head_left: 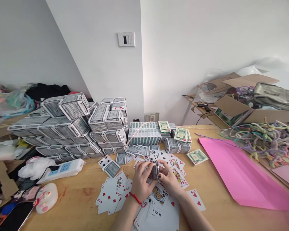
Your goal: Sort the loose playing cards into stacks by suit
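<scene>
Both hands meet over the middle of the wooden table, gripping a small deck of playing cards stood on edge. My left hand, with a red cord at the wrist, closes round the deck's left side. My right hand closes on its right side, dark-nailed thumb against the near edge. Loose face-up cards lie beneath the wrists. To the left is a spread of face-up cards, and a five of hearts lies right of my right forearm.
Stacked wrapped card bricks stand at the back left. Green card boxes sit behind my hands, with one single box to the right. A pink sheet and tangled yarn cover the right. A power strip and phone lie left.
</scene>
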Motion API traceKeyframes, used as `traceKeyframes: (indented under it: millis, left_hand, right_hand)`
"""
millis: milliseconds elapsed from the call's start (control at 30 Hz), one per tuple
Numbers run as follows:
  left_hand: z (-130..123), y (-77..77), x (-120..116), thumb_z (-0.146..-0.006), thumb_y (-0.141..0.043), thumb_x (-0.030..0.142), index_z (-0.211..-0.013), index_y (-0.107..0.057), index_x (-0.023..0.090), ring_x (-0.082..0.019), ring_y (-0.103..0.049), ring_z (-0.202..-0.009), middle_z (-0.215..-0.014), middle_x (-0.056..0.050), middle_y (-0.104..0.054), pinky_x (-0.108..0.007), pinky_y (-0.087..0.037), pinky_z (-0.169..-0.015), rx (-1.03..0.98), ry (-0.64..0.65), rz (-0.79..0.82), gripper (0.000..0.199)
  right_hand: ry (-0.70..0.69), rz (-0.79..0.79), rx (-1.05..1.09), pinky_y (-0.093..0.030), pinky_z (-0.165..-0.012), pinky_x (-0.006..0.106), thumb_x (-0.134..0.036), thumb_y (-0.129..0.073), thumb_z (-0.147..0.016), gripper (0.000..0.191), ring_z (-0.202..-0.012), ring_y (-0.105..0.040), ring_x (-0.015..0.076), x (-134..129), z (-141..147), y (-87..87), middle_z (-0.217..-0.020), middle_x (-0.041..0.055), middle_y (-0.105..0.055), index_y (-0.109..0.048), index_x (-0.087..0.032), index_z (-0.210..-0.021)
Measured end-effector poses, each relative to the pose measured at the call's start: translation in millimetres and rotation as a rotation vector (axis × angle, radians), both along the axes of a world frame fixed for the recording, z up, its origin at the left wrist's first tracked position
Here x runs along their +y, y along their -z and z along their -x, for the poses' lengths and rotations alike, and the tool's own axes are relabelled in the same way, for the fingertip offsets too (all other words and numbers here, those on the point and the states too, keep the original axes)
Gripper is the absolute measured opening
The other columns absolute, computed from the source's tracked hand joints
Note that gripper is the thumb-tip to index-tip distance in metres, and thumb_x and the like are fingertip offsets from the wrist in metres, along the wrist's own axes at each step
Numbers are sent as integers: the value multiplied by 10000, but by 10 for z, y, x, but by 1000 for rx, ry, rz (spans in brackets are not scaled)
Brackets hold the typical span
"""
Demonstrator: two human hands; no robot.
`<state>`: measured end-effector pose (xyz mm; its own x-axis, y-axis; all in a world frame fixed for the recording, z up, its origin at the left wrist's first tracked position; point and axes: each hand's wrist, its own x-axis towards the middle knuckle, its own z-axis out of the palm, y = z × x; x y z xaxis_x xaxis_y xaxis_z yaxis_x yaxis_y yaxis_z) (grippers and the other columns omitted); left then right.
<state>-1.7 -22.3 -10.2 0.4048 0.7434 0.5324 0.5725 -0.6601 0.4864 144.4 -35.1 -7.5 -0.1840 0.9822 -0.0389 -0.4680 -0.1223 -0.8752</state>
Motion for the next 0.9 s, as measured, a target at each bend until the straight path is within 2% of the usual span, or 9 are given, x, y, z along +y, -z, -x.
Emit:
traceKeyframes:
  millis: [200,333,500,633,800,900]
  left_hand:
    - [5,-10,-1,-729,-554,203,-1198,-434,227,-258,-457,-1007,-1106,-96,-500,-436,-408,-842,-2,1,-18,485]
    - [-2,-32,-6,-716,-548,176,-1194,-437,216,-252,-444,-1018,-1101,-95,-496,-422,-407,-848,-14,16,-18,493]
    - [-9,-42,-6,-695,-549,129,-1190,-429,210,-241,-447,-1011,-1106,-90,-493,-419,-397,-867,-26,38,-4,516]
    - [-1,-50,-10,-693,-537,147,-1184,-429,226,-267,-461,-1006,-1103,-99,-499,-448,-398,-843,-42,42,21,509]
    - [-20,-53,-27,-661,-499,98,-1146,-427,223,-269,-450,-1029,-1104,-98,-479,-457,-386,-846,-107,90,45,505]
    - [-42,-49,-34,-622,-498,83,-1102,-422,222,-270,-455,-1017,-1088,-93,-479,-457,-390,-827,-153,120,55,505]
  right_hand:
    - [26,16,-15,-435,-606,267,-448,-720,-581,552,-663,-552,165,3,8,33,-738,-8,-583,-445,-257,-1019]
    - [48,-2,-1,-436,-708,294,-387,-730,-596,570,-759,-555,178,-7,6,11,-809,1,-593,-453,-270,-1080]
    - [57,5,4,-410,-826,345,-389,-745,-572,579,-852,-553,201,-6,4,-13,-905,23,-600,-504,-249,-1079]
    - [72,29,-11,-425,-805,353,-382,-752,-559,594,-849,-561,216,-12,12,-16,-899,36,-608,-518,-223,-1082]
    - [33,60,56,-426,-810,364,-296,-772,-540,504,-848,-576,223,-6,19,-6,-911,41,-626,-573,-207,-994]
    - [20,49,28,-425,-812,376,-292,-772,-531,491,-857,-577,241,2,15,-8,-890,46,-643,-598,-187,-978]
